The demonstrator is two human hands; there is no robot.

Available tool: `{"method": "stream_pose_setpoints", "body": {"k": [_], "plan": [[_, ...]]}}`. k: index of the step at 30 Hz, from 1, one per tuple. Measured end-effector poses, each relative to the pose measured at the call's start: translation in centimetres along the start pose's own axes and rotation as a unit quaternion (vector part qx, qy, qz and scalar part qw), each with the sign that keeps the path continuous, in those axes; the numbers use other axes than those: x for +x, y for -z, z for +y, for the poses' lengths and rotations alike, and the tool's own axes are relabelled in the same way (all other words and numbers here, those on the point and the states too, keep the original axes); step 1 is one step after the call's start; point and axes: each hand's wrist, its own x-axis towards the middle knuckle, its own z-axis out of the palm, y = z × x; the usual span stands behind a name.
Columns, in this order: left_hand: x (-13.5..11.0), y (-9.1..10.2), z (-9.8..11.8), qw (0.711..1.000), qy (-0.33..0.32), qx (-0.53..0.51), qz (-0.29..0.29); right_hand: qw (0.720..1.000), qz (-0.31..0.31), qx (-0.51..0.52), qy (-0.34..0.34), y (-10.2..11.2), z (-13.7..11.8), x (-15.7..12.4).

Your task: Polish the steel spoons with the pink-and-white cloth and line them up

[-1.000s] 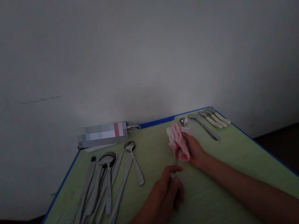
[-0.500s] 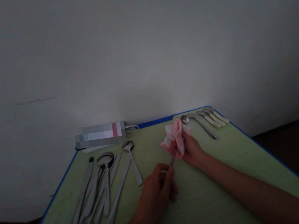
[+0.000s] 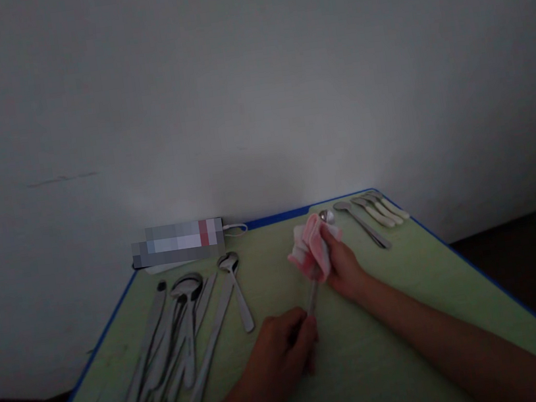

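Note:
Over the middle of the table, my left hand pinches the handle end of a metal spoon. My right hand is closed on a pink and white cloth, which is wrapped around the upper part of that spoon. A shiny bowl shows just beyond the cloth; the cloth and fingers hide the spoon's middle. To the left of my left hand lies a small spoon, close to a pile of metal cutlery with a larger spoon on top.
At the back right lie a metal spoon and several pieces of cutlery with pale handles. A blurred-out box-like object with a white cord stands at the back left. The green table has a blue edge and meets a grey wall.
My left hand has drawn slightly down toward me along with the spoon's handle, more of which shows below the cloth. The cloth has shifted a little in my right hand.

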Motion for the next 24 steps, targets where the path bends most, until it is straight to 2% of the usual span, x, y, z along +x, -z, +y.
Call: {"method": "stream_pose_setpoints", "body": {"k": [5, 10, 15, 20, 24], "plan": [[-0.3, 0.1, 0.2, 0.998, -0.040, 0.042, -0.029, 0.999, 0.022, 0.031, 0.019, 0.1, -0.3, 0.6], [-0.4, -0.1, 0.2, 0.999, -0.029, 0.015, -0.036, 0.999, 0.044, 0.031, -0.004, -0.3, -0.7, 0.0], [-0.4, -0.1, 0.1, 1.000, -0.009, -0.001, -0.028, 0.999, -0.023, 0.040, -0.026, -0.7, -1.3, -0.6], [-0.3, -0.1, 0.3, 0.999, -0.004, -0.024, -0.028, 1.000, -0.013, -0.020, 0.020, -0.8, -0.9, -0.9], [-0.3, 0.0, 0.3, 0.998, -0.027, -0.020, -0.043, 0.999, -0.023, -0.022, 0.021, -0.8, -0.8, -0.9]]}}
